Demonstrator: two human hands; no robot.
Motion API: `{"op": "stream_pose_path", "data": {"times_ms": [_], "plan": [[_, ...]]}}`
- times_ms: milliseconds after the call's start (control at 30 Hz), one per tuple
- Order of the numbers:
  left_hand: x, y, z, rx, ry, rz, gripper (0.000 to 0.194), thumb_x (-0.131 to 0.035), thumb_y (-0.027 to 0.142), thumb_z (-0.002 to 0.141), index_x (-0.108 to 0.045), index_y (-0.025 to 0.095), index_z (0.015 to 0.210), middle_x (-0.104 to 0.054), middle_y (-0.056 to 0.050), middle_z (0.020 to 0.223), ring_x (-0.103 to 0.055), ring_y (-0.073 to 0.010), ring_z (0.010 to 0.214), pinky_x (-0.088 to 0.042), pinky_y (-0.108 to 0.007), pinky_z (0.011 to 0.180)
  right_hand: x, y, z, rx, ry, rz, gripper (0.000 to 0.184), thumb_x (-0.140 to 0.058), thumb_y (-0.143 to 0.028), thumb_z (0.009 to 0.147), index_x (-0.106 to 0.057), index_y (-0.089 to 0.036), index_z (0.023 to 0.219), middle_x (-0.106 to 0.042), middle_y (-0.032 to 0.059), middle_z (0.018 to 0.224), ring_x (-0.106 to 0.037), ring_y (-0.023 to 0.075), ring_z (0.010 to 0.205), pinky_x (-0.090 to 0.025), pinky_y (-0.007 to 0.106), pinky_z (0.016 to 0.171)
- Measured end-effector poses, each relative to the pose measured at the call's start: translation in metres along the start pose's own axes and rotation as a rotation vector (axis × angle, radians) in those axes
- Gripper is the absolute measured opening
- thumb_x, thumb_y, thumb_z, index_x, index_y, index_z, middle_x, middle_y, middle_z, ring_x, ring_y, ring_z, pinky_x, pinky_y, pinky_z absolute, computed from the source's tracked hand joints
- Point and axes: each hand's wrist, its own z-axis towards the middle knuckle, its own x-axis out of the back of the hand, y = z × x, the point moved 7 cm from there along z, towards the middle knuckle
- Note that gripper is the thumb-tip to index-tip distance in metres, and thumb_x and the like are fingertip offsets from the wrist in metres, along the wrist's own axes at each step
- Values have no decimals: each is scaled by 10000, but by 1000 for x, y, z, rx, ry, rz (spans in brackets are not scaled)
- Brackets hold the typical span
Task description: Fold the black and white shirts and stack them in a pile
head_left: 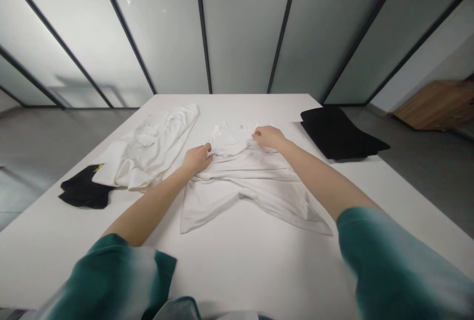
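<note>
**White garment laid out, creases across it**

The left hand point(198, 158) and right hand point(269, 138) pinch the thin white fabric garment point(259, 189) between their fingers, mid-desk point(252, 265). Its hem is spread, its middle bunched; a rumpled white cloth point(148, 147) lies beside it, unsmoothed.

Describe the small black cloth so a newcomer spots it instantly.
Find the white table, then its left edge. The small black cloth lies beside the near end of the crumpled white fabric. Unlike the larger black pile at right, it shows a yellow mark.
</note>
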Motion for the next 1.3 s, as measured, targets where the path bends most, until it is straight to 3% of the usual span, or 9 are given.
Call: {"op": "stream_pose_path", "data": {"times_ms": [200, 300, 367, 533, 800, 1000, 1133, 1233, 1300], "plan": [[-3, 9, -9, -100, -20, -47, 188, -525, 358, 902, -603, 228, 1013, -720, -66, 903, -682, -253, 898, -447, -343, 793, -28, -67, 70, 45, 41, 406, 269, -561, -230, 898, -669, -154, 1133, -722, 85, 1111, -655, 162, 968, -474, 256, 858], [-1, 13, -12, -133, -2, -72, 174, -510, 361, 915, -603, 222, 962, -711, -70, 907, -671, -246, 896, -442, -348, 809, -48, -95, 89, 34, -1, 404, 343, -615, -259, 864, -643, -165, 1193, -721, 86, 1104, -658, 176, 966, -478, 275, 878], [1, 15, -13, -141, 10, -81, 187, -496, 366, 923, -603, 216, 951, -703, -79, 924, -661, -244, 900, -439, -354, 813, -57, -108, 98, 18, -24, 333, 305, -639, -284, 841, -680, -178, 1123, -726, 94, 1082, -657, 207, 987, -476, 299, 893], [8, 16, -15, -84, 51, -67, 151, -523, 327, 888, -621, 216, 920, -690, -100, 972, -636, -260, 954, -429, -372, 830, -60, -118, 118, -33, 9, 302, 183, -577, -273, 847, -720, -173, 901, -731, 120, 997, -659, 233, 964, -485, 306, 860], [15, 5, -16, 133, 23, -72, 239, -494, 327, 883, -696, 201, 861, -724, -117, 837, -679, -284, 877, -436, -395, 804, -54, -119, 148, -118, 116, 489, 170, -539, -151, 826, -689, -166, 904, -724, 99, 987, -652, 205, 939, -491, 303, 872], [9, -11, -17, 229, -35, -20, 401, -395, 346, 940, -743, 162, 863, -736, -166, 896, -696, -285, 926, -461, -371, 771, -65, -138, 151, -62, 30, 668, 208, -501, -152, 864, -686, -137, 958, -727, 73, 951, -646, 150, 833, -493, 272, 813], [7, -21, -16, 248, -35, -2, 408, -359, 347, 969, -721, 167, 912, -730, -159, 920, -690, -285, 946, -472, -368, 771, -41, -116, 132, 51, 107, 571, 236, -511, -218, 896, -698, -135, 1013, -730, 69, 1006, -647, 169, 914, -485, 286, 856], [10, -22, -14, 219, 44, -85, 392, -352, 378, 987, -654, 172, 1128, -708, -145, 1032, -674, -275, 967, -481, -372, 810, -18, -71, 100, 107, 172, 422, 272, -505, -238, 908, -701, -151, 1075, -731, 76, 1062, -646, 191, 977, -481, 302, 889], [13, -14, -12, 112, 103, -122, 406, -377, 391, 985, -588, 168, 1250, -654, -150, 1193, -634, -277, 1068, -476, -372, 868, -8, -34, 70, 117, 185, 301, 295, -499, -235, 907, -703, -147, 1101, -721, 99, 1119, -642, 211, 1029, -480, 308, 905]]}}
